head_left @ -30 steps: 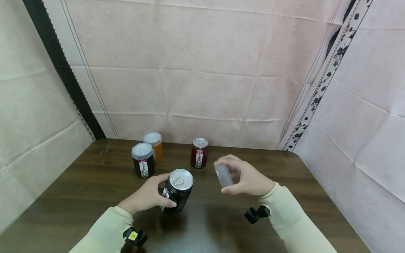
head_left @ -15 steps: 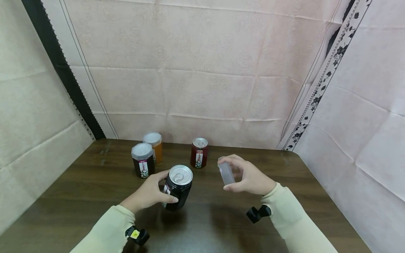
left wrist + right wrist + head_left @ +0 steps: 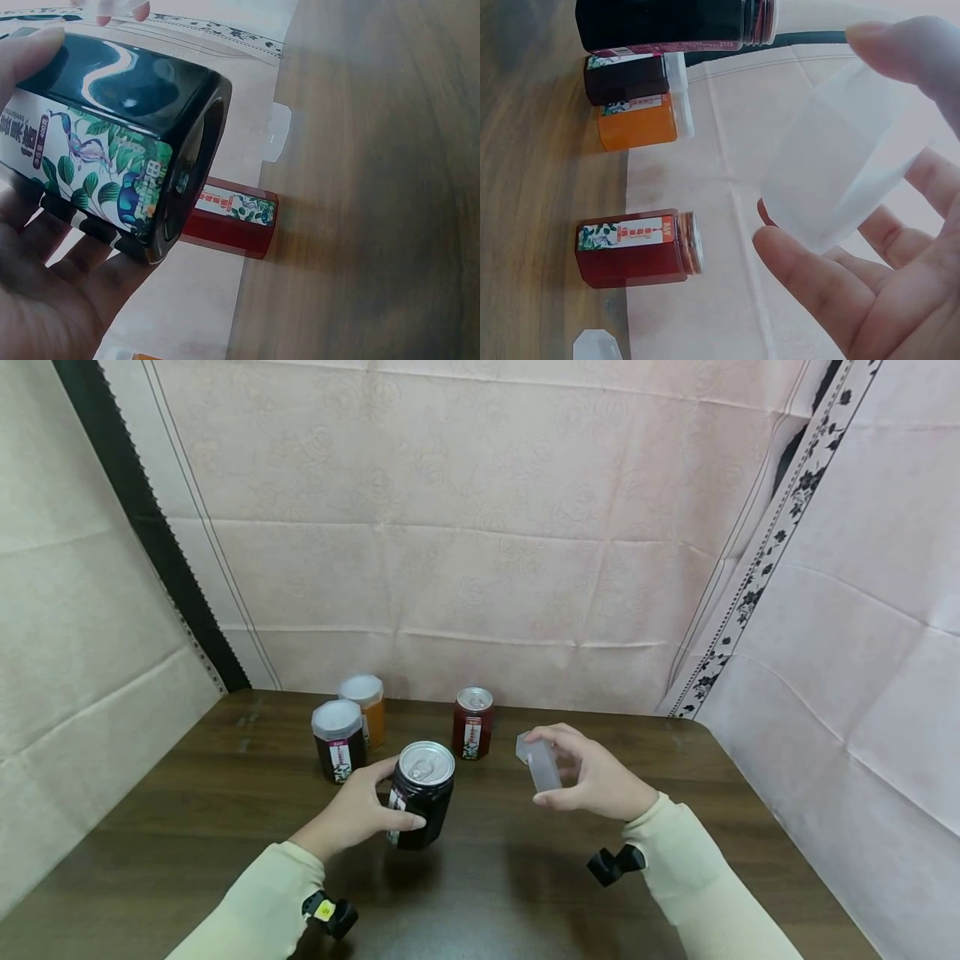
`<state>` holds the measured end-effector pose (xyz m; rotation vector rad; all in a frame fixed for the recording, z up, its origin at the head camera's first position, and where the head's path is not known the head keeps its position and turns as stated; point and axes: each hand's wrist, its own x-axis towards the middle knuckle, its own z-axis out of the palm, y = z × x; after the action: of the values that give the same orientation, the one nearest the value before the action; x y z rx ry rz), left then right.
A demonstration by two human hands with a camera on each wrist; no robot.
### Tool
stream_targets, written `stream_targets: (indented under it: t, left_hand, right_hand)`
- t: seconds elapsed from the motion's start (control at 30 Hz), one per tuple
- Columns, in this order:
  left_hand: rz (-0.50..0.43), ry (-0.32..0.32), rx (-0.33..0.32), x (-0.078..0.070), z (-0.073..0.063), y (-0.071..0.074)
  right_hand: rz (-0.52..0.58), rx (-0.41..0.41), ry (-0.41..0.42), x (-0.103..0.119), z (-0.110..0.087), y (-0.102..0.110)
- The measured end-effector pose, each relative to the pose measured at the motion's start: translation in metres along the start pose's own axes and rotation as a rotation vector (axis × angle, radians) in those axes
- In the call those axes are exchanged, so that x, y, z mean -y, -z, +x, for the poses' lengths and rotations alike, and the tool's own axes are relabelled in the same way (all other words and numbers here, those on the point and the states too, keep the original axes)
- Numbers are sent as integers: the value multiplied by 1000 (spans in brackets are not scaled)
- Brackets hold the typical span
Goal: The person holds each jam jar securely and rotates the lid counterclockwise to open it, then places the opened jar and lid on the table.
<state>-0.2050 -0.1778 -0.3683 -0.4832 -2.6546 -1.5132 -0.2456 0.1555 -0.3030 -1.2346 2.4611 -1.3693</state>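
My left hand grips a dark jar with a silver pull-tab top. The jar is raised off the table, and its base and plant-printed label face the left wrist camera. To its right, my right hand pinches a translucent plastic cap by its edges, thumb on one side and fingers on the other. Air separates cap and jar. A second translucent cap lies on the table just behind the held one, partly covered by it in the head view.
Toward the back of the wooden table stands a red jar with a bare pull-tab top. Left of it are a dark jar and an orange jar, both with translucent caps. Pale cloth hangs behind and at both sides.
My left hand has lifted the dark jar a little and turned it more upright. My right hand has shifted slightly right with its cap, uncovering part of the cap on the table.
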Motion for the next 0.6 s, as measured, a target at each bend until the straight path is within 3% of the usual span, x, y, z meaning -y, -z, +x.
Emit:
stream_targets:
  t: [0.6]
  left_hand:
    - [8, 12, -102, -1, 8, -7]
  right_hand:
    - [6, -48, -47, -13, -4, 1]
